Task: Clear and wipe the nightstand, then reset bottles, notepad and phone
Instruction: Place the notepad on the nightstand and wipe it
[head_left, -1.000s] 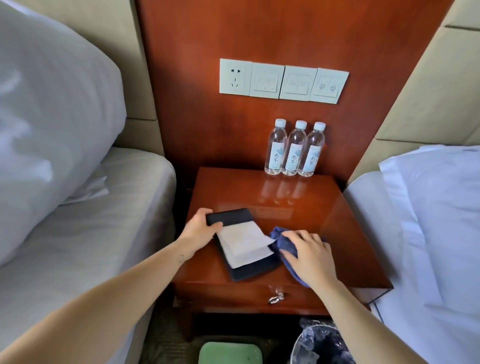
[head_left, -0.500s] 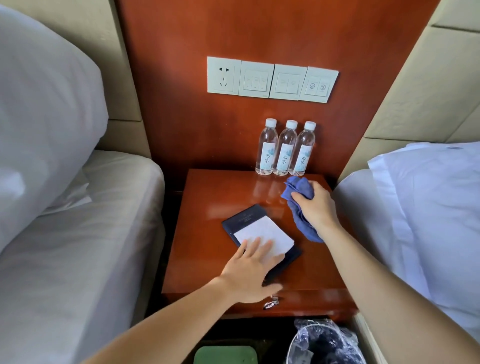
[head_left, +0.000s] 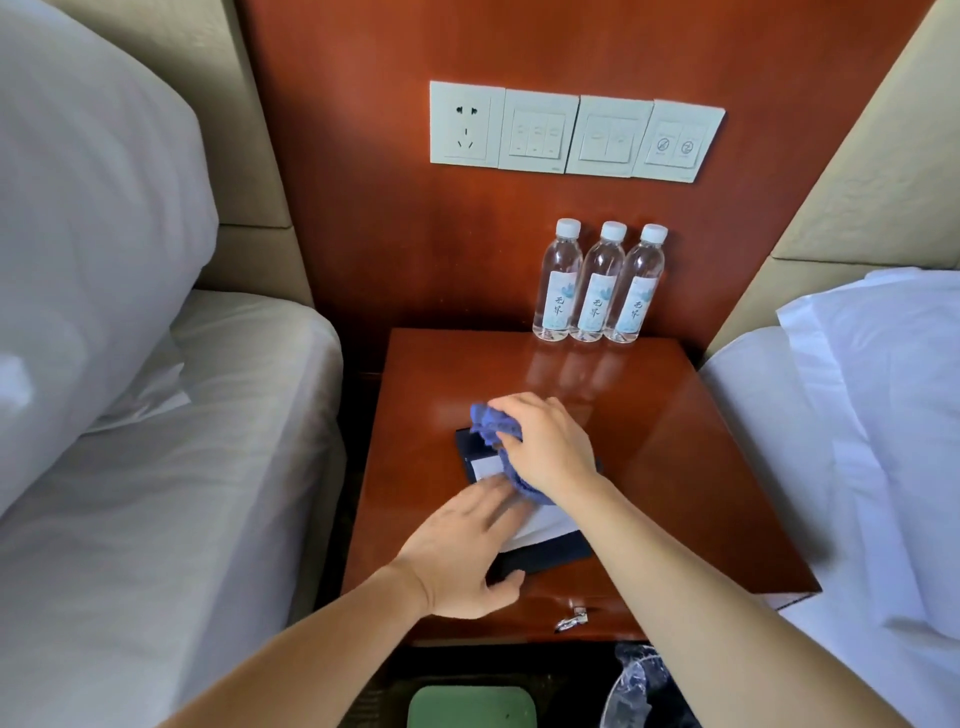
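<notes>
Hands: my right hand (head_left: 545, 447) bunches a soft blue cloth (head_left: 488, 423); my left hand (head_left: 462, 556) lies flat on the thin dark-blue notepad (head_left: 550, 558), probably light and slippery; I'd pinch its near edge.

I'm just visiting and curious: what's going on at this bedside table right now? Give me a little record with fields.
Surface: glossy reddish-brown wooden nightstand
Left hand: flat, fingers straight, resting on the dark blue notepad holder with white paper
Right hand: grips a crumpled blue cloth over the holder's far end
Bottles: three clear plastic water bottles with white caps, upright in a row at the back
Phone: none in view
</notes>
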